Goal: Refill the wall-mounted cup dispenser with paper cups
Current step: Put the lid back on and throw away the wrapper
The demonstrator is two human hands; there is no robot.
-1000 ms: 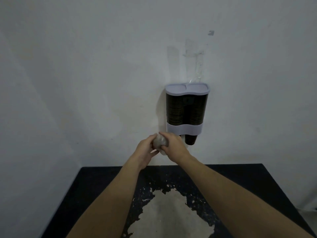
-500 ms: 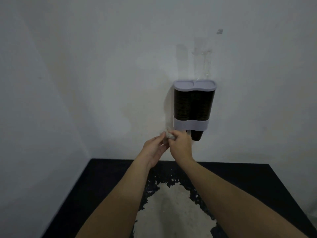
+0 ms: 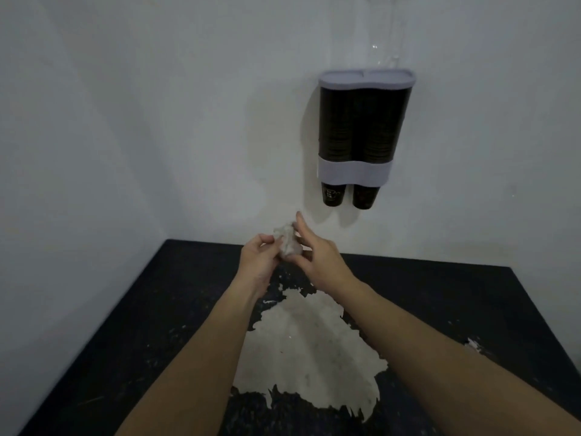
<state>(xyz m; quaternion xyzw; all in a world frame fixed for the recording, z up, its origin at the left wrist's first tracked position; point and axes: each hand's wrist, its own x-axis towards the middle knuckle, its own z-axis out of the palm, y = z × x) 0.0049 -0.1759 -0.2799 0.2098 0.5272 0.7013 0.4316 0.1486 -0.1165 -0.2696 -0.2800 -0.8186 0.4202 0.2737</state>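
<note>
Pale plaster wall [image 3: 157,105], dimly lit, with a corner at left and a faint clear strip, hard to make out, running up out of view above the dispenser. Black table [image 3: 440,309] against the wall, its coating worn through to a large pale patch [image 3: 311,350] at centre; near edge cut off by the picture. Wall-mounted cup dispenser [image 3: 355,171]: two dark tubes side by side, grey lid on top, grey band near the bottom, one dark paper cup [image 3: 334,195] protruding under the left tube and another under the right. Crumpled whitish wad [image 3: 286,243], material unclear, held between both hands above the table's far edge, below and left of the dispenser. Left hand [image 3: 256,258] pinches it; right hand [image 3: 317,256] holds it with the thumb, index finger extended upward. Both forearms bare.
</note>
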